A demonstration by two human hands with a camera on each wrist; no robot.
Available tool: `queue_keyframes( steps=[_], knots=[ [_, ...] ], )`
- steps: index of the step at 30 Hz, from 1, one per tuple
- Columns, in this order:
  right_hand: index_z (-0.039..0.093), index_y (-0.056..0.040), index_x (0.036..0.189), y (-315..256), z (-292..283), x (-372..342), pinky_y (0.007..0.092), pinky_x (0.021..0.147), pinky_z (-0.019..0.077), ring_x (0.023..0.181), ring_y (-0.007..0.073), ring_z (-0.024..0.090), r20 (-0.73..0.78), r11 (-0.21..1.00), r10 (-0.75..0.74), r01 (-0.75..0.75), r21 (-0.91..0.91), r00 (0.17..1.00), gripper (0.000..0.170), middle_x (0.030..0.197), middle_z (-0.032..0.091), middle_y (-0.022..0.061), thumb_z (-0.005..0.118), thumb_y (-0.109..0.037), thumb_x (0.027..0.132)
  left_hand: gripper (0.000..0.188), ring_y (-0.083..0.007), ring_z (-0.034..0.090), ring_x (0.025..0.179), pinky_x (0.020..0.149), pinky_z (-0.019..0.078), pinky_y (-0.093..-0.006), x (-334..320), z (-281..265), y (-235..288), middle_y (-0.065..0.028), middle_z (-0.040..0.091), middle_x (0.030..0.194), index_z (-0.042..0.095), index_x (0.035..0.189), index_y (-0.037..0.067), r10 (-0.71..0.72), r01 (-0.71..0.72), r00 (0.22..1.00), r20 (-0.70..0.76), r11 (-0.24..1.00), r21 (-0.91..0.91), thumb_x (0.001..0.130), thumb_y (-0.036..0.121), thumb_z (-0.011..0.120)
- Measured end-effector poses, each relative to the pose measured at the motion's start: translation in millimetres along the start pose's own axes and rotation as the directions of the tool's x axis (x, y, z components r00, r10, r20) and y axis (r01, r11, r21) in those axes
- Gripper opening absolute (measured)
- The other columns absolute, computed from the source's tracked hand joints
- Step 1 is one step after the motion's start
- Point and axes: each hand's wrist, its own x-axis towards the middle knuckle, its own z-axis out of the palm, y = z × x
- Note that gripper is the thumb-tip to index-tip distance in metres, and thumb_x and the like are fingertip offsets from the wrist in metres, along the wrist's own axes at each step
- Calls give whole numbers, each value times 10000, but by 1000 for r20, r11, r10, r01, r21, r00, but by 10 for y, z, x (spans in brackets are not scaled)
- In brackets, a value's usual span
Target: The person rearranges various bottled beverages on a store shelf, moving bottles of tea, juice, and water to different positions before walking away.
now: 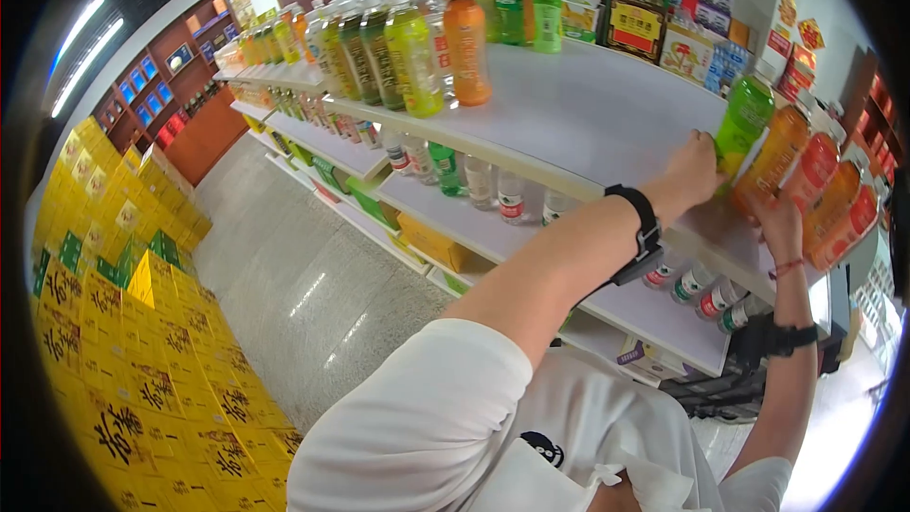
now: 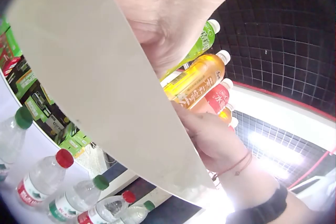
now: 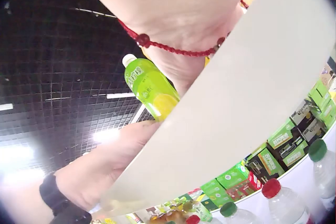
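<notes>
Two hands [image 1: 692,171] at a green bottle [image 1: 744,120] and the adjacent orange bottle [image 1: 773,150].

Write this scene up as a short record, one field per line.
left hand: on the lower part of a green bottle
right hand: on the lower part of an orange bottle
beside these bottles: pink-red bottle, others in line
surface: white top shelf
shelf below: clear bottles, red and green caps
stacked on floor: yellow cartons
</notes>
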Motion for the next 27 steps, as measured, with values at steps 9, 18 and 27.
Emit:
queue_keyframes(
  steps=[9,18,27],
  knots=[
    [617,1,1045,-920,-170,-489,234,467,424,553,91,581,-109,968,-186,201,148,976,268,652,611,38,634,-209,879,682,-420,489,1172,980,419,-418,-100,-214,-184,-275,456,1296,425,1277,-78,35,-35,998,43,999,1,765,258,727],
    [574,-6,1173,-2171,1172,-112,296,722,516,842,192,636,243,785,-553,400,474,797,477,953,659,124,711,-276,805,303,-143,559,646,592,475,-283,-998,-2309,-969,-79,593,927,585,1038,35,60,-39,819,-571,998,49,785,122,726],
    [449,86,1275,-3171,2772,463,359,923,486,1103,339,586,217,867,-484,430,253,848,949,1199,575,250,773,-537,637,766,-301,511,1043,872,437,-376,-1197,-3358,-1626,-196,483,1215,419,1305,-59,-28,312,680,-733,916,254,731,306,772]
  ],
)
